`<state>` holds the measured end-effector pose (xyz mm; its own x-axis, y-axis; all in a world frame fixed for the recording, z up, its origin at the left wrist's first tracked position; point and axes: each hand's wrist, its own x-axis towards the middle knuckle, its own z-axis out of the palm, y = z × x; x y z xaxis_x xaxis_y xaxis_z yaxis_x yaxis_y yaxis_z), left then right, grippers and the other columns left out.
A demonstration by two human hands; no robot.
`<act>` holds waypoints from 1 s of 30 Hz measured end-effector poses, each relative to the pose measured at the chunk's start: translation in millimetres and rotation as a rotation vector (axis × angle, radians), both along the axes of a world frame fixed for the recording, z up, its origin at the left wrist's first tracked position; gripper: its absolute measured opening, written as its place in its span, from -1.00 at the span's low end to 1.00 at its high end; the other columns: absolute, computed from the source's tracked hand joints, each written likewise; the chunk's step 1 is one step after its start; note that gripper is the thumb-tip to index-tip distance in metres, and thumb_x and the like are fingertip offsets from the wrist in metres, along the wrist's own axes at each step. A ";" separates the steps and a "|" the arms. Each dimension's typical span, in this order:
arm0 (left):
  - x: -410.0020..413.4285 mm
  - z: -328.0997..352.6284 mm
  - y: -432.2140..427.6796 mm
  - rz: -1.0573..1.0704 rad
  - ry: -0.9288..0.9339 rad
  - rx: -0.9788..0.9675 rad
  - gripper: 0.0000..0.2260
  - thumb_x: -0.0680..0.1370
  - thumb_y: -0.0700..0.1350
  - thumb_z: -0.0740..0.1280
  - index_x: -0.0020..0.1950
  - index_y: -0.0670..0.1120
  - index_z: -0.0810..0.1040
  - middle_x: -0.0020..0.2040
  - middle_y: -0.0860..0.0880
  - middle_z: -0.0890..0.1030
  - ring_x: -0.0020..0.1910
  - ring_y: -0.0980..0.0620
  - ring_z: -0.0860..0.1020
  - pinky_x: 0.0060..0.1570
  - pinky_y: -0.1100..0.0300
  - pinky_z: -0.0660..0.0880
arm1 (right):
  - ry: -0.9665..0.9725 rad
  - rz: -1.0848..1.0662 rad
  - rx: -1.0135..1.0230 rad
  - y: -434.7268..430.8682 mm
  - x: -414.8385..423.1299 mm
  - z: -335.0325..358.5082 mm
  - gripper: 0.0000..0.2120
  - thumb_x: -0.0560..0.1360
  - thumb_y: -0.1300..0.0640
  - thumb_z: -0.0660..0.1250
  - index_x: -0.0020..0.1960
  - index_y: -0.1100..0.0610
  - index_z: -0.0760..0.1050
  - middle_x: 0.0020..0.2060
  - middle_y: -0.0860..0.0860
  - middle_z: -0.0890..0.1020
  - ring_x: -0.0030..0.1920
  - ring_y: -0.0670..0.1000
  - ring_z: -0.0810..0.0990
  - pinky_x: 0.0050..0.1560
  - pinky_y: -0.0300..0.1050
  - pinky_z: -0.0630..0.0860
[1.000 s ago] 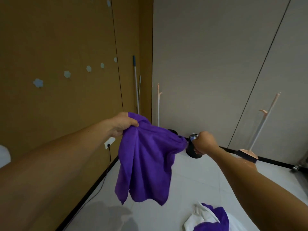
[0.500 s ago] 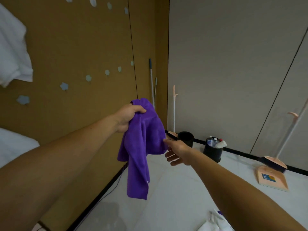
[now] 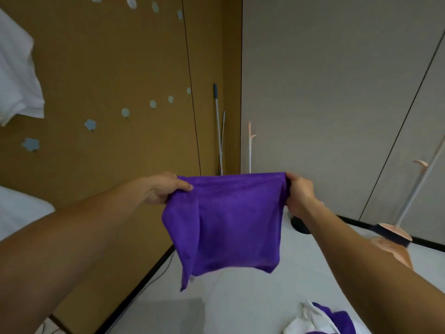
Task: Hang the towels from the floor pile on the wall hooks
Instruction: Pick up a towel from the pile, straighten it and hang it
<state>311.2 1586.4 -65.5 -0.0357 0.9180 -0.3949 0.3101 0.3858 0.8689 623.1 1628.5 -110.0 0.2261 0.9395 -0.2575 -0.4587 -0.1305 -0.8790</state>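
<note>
Our left grip (image 3: 163,189) and right grip (image 3: 299,192) held the soft purple towel (image 3: 231,220) open; we guessed it next needed a blue flower-shaped wall hook (image 3: 90,124)

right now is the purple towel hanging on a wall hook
No, the left hand and right hand hold the purple towel spread in the air, clear of the wall hooks.

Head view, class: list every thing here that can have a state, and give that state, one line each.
Purple towel: held up, spread wide between both hands, lower edge hanging free.
Left hand: grips the towel's top left corner.
Right hand: grips its top right corner.
White towel: hanging up, upper left.
Flower-shaped hook: bare.
Floor pile: crumpled heap of white and purple cloth.
</note>
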 end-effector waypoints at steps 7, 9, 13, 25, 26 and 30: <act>-11.2 -5.5 6.4 0.088 -0.196 -0.032 -0.75 0.49 0.02 0.39 0.05 -0.11 0.61 -0.08 -0.11 0.69 -0.15 -0.04 0.63 -0.04 0.08 0.57 | -0.146 -0.043 0.133 3.0 33.7 29.7 -0.81 0.47 0.29 0.28 -0.28 0.12 0.39 -0.49 0.01 0.36 -0.64 -0.12 0.33 -0.56 -0.31 0.22; -9.9 -1.3 9.4 0.135 -0.304 -0.012 -0.86 0.53 -0.02 0.33 -0.06 -0.06 0.59 -0.24 -0.05 0.67 -0.34 0.03 0.62 -0.25 0.18 0.58 | -0.154 -0.069 0.150 3.5 41.5 34.3 -0.79 0.47 0.31 0.27 -0.28 0.12 0.35 -0.49 0.01 0.32 -0.66 -0.13 0.30 -0.59 -0.36 0.21; -4.8 2.8 16.6 0.266 -0.351 0.080 -0.88 0.56 -0.07 0.24 -0.14 -0.06 0.50 -0.23 -0.02 0.55 -0.30 0.03 0.51 -0.27 0.16 0.45 | -0.265 -0.071 0.125 4.2 50.5 38.1 -0.82 0.47 0.27 0.31 -0.25 0.12 0.37 -0.44 0.03 0.39 -0.52 -0.06 0.36 -0.48 -0.20 0.27; -2.0 -12.2 28.8 0.476 -0.047 0.381 -0.82 0.57 -0.17 0.28 -0.24 -0.06 0.46 -0.31 -0.05 0.47 -0.39 0.04 0.38 -0.41 0.21 0.29 | -0.516 -0.016 0.098 14.2 56.4 22.2 -0.82 0.54 0.21 0.31 -0.22 0.16 0.40 -0.30 0.05 0.47 -0.30 -0.01 0.42 -0.24 -0.09 0.40; -2.7 -12.7 29.1 0.490 -0.052 0.395 -0.82 0.57 -0.19 0.27 -0.23 -0.06 0.45 -0.29 -0.06 0.48 -0.38 0.04 0.38 -0.39 0.19 0.28 | -0.548 -0.012 0.112 16.8 55.4 20.6 -0.78 0.54 0.23 0.30 -0.26 0.14 0.38 -0.32 0.05 0.44 -0.32 -0.02 0.38 -0.27 -0.10 0.35; -6.0 -14.5 23.8 0.567 -0.134 0.413 -0.83 0.56 -0.27 0.22 -0.20 -0.07 0.43 -0.25 -0.06 0.51 -0.35 0.03 0.43 -0.33 0.13 0.36 | -0.511 0.007 0.142 24.3 45.8 20.9 -0.83 0.55 0.23 0.30 0.13 0.20 0.46 -0.06 0.08 0.52 -0.07 0.03 0.49 -0.05 -0.06 0.47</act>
<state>305.2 1610.2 -80.0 -0.5271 0.8481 -0.0533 0.0397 0.0873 0.9954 669.0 1652.8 -89.2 0.2830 0.9590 0.0136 0.0333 0.0043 -0.9994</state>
